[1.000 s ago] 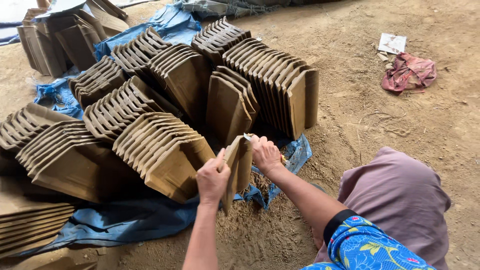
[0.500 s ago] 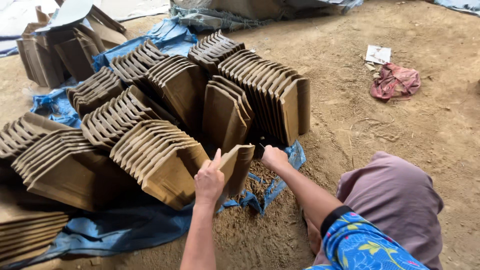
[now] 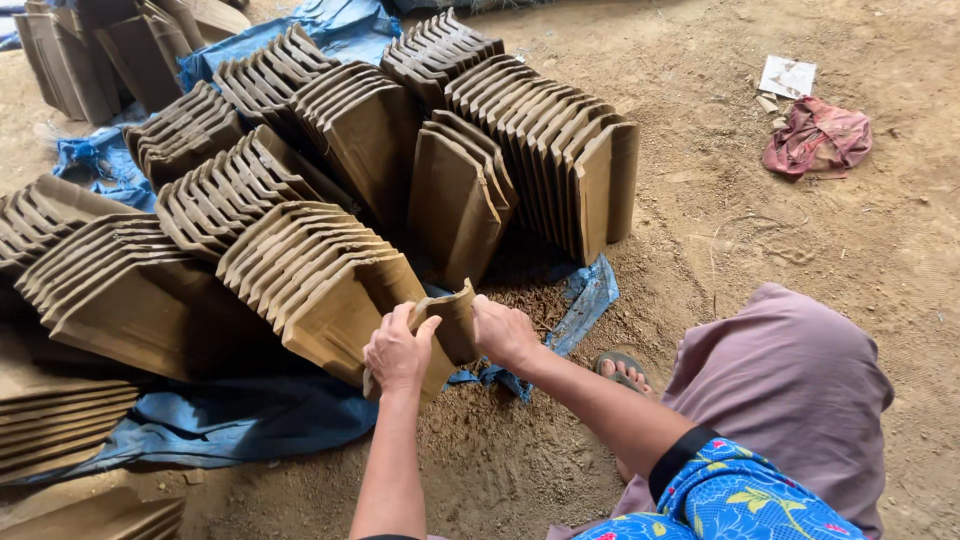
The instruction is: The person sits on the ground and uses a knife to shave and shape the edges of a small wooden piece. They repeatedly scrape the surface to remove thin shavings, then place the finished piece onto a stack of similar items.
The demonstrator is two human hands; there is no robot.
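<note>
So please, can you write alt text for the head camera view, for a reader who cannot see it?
A person's left hand and right hand hold one brown clay tile at the end of a leaning tile row. More tile rows stand on a blue tarp on sandy ground; a red cloth lies apart.

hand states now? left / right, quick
Left hand: closed on the near edge of the clay tile, holding it.
Right hand: grip on the same tile's far side, holding it.
</note>
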